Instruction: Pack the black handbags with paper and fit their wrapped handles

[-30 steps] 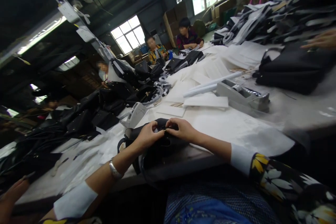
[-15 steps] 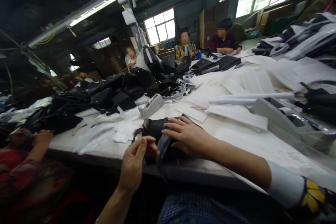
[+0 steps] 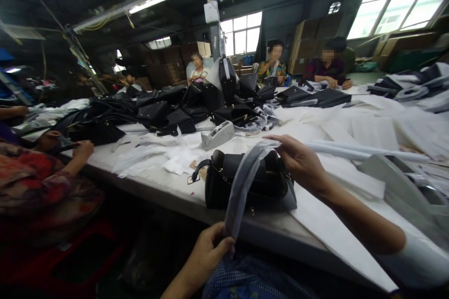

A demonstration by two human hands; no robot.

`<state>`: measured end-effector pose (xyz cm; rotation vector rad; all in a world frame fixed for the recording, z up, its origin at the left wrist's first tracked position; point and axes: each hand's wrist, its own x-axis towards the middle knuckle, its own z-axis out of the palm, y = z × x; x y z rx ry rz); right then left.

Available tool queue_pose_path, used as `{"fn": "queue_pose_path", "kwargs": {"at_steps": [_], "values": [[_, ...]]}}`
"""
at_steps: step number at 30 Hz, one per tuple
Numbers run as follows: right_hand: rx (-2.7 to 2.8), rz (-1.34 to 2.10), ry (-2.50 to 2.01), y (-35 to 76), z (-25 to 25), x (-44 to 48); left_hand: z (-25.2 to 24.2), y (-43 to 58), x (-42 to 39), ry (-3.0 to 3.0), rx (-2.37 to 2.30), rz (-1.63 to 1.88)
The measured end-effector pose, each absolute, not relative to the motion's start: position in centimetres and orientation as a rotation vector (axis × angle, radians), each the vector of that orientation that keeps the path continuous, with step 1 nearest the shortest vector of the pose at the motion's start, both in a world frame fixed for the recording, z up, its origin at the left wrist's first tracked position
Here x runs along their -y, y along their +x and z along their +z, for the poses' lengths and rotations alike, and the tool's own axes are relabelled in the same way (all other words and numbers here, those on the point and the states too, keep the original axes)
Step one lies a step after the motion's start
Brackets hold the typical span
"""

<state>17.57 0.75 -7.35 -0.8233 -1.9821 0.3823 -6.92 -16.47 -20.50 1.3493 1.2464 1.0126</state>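
A black handbag (image 3: pixel 219 191) stands upright on the table's front edge, its top partly open. In front of it arches a bag strap wrapped in cloudy film (image 3: pixel 242 191). My left hand (image 3: pixel 210 250) pinches the strap's lower end, below the table edge and close to my lap. At the bag's upper right, my right hand (image 3: pixel 298 161) grips the strap's other end. Whether that end is joined to the bag is hidden behind the fingers. A short black tab with a metal buckle (image 3: pixel 193 179) sticks out from the bag's left side.
Behind the bag is a grey tape dispenser (image 3: pixel 218 135); a larger grey one (image 3: pixel 403 184) stands at right. Black bags (image 3: pixel 168 119) are heaped further back, with white foam sheets (image 3: pixel 372 124) at right. A co-worker in a red patterned top (image 3: pixel 31 187) works at left.
Both hands have moved apart and now stretch the wrapped strap between them. My right hand has lifted off the bag's top, leaving the bag more visible. The view has swung left and levelled.
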Motion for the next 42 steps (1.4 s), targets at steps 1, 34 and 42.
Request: {"fn": "queue_pose_path", "kwargs": {"at_steps": [1, 34, 42], "values": [[2.000, 0.318, -0.837, 17.8, -6.7, -0.2, -20.1, -7.3, 16.6, 1.321, -1.245, 0.995], [2.418, 0.056, -0.689, 13.5, 7.1, 4.0, 4.1, -10.1, 10.4, 2.236, -1.306, 1.992], [2.300, 0.907, -0.525, 10.4, 7.2, 4.1, -0.2, -13.7, 9.4, 1.871, -1.392, 2.344]]}}
